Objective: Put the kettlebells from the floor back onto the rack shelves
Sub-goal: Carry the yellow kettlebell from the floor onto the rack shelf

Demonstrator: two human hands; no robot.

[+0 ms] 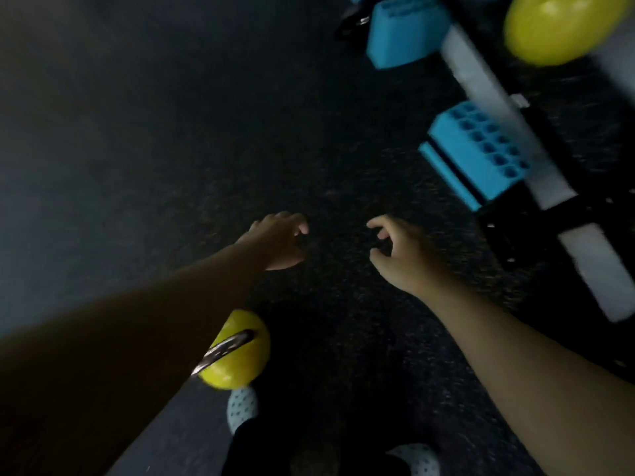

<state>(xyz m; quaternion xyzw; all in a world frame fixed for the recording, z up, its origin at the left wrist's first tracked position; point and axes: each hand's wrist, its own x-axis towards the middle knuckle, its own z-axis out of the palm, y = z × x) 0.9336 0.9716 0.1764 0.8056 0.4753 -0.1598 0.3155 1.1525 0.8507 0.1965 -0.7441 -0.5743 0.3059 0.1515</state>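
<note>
A yellow kettlebell (237, 352) with a steel handle sits on the floor below my left forearm, nearer to me than either hand and partly hidden by that arm. Just beside it, nearer still, I see the toe of a pale perforated shoe (242, 407), and a second one (417, 458) at the bottom edge under my right arm.

Both arms reach forward over the floor (137, 149), which is dark, speckled rubber matting. My left hand (280, 240) hangs palm down with fingers loosely curled and grips nothing. My right hand (400, 254) is just across from it, fingers spread and bent, also empty. The two hands are near each other but apart.

Beyond and to the right of my right hand runs the rack (481, 80), a white rail on a black frame, slanting away from me. A blue block with a grid of holes (477, 152) rests against it, and another blue block (405, 32) lies farther along. Past that, at the far right, is a second yellow kettlebell (560, 27), blurred. The room is dim.
</note>
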